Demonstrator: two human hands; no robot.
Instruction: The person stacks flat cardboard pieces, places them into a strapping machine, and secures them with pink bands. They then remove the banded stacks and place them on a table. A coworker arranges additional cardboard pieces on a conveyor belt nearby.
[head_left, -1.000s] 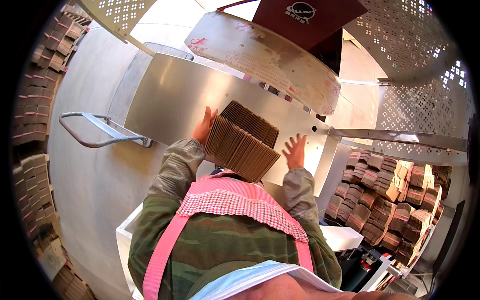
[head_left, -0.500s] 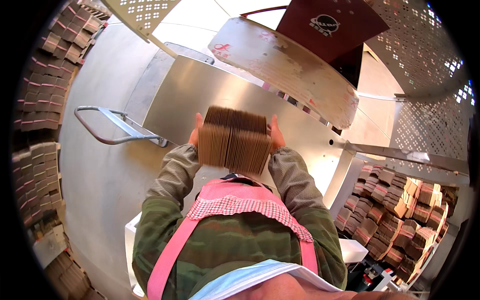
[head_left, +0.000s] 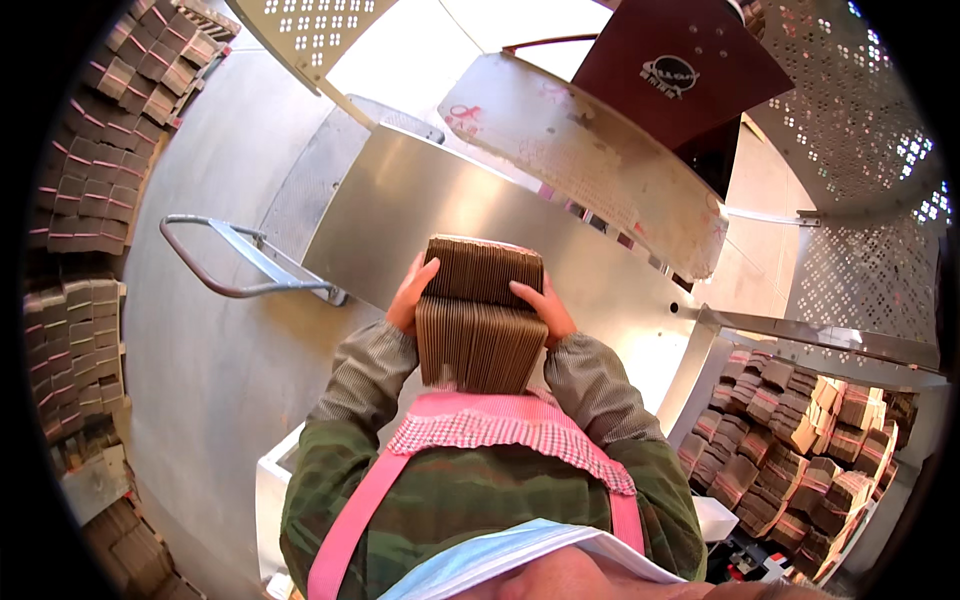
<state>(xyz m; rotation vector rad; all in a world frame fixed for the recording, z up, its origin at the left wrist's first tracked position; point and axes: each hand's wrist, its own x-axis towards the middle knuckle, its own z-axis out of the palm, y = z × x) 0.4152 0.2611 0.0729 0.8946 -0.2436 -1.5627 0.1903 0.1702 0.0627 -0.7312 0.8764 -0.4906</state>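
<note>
1. Your left hand [head_left: 412,297] presses the left side of the stack of flat brown cardboard sheets [head_left: 480,315], grip closed on it.
2. Your right hand [head_left: 543,307] clamps the right side (fingers over the top edge).
3. The stack sits at chest height, above the steel tabletop [head_left: 440,215].
4. Bundled cardboard piles [head_left: 800,440] lie to the right.

palms of left hand [head_left: 412,292] and right hand [head_left: 545,308]: hidden behind thick brown stack of flat cardboard sheets [head_left: 478,312] | stack's lower end: behind pink checked apron bib [head_left: 500,432] | bundled brown cardboard piles [head_left: 70,190]: cut off by dark fisheye rim
</note>
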